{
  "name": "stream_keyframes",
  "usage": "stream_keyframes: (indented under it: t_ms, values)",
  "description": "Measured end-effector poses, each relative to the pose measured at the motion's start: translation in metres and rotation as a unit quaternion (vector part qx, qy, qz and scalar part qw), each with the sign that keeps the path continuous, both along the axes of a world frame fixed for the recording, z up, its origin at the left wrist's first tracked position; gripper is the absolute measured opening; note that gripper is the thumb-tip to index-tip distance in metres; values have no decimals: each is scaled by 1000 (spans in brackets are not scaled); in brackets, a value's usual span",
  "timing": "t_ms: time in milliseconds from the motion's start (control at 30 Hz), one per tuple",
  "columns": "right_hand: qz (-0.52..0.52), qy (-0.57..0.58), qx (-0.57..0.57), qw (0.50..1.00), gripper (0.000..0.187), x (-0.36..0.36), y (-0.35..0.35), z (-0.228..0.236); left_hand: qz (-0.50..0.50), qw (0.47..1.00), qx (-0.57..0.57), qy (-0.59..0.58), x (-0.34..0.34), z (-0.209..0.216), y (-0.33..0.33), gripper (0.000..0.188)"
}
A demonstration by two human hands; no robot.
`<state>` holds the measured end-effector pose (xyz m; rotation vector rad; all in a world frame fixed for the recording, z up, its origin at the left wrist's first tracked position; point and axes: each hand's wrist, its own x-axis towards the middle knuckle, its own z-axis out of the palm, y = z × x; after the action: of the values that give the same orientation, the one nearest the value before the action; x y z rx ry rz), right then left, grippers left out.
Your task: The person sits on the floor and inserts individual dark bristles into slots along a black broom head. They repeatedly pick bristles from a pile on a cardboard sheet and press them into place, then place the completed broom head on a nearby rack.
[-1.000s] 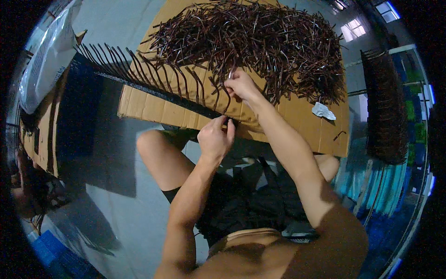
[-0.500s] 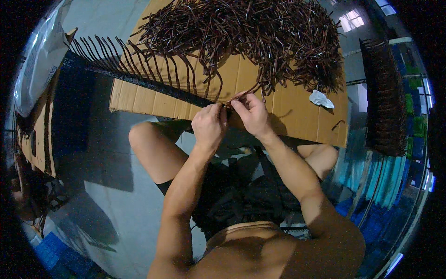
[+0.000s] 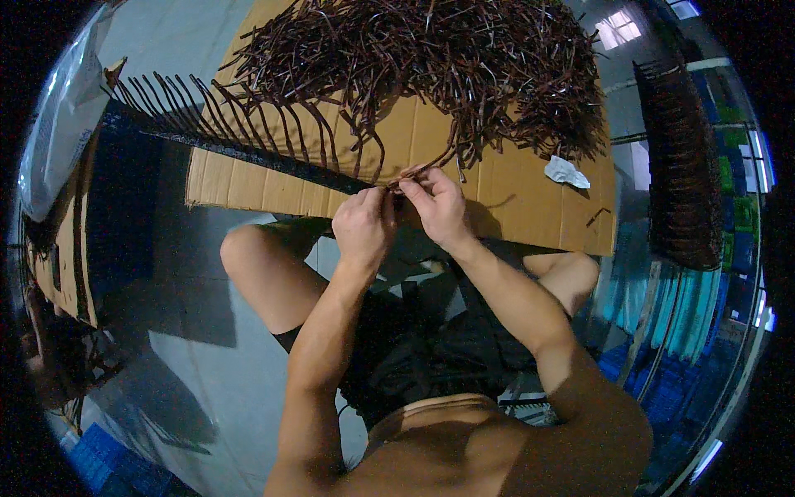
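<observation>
A long dark strip (image 3: 273, 164) with a row of curved brown strands (image 3: 288, 137) standing up from it slants down from the upper left to my hands. My left hand (image 3: 363, 224) is closed around the strip's near end, thumb and fingers pressed together. Right beside it, my right hand (image 3: 439, 209) pinches a thin brown strand (image 3: 449, 155) whose far part reaches up toward the pile. The fingertips nearly meet, and they hide how the strand and the strip's end join. A large heap of loose brown strands (image 3: 422, 66) lies beyond my hands.
Flat cardboard (image 3: 248, 180) lies under the heap, with a crumpled white paper (image 3: 567, 173) on its right part. Another dark strip full of strands (image 3: 683, 166) hangs at the right. A cardboard box (image 3: 87, 240) and clear plastic (image 3: 66, 124) stand at the left.
The whole view has shifted slightly, moving things a little to the left. Both hands keep their pinch at the strip's end; the fingers have barely moved.
</observation>
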<state>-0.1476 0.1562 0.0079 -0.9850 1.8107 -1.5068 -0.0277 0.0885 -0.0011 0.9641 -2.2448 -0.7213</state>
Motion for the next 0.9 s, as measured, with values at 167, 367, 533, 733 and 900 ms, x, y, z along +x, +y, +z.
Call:
stream_keyframes:
  t_ms: [167,367,533,733,900]
  values:
    - [110,196,102,969,21,-4,-7,31,17,999,-28,12,4,-3,-1,12]
    - [129,407,72,901,28,-100,-87,16,88,996,25,13,8,6,-12,16]
    - [114,719,36,685,15,-124,-138,6,65,998,0,18,13,9,-10,17]
    - [172,614,-90,765,21,-106,-114,13,54,998,-4,28,10,11,2,13]
    - [54,308,-21,950,16,-75,-54,30,45,999,-8,23,4,4,2,13]
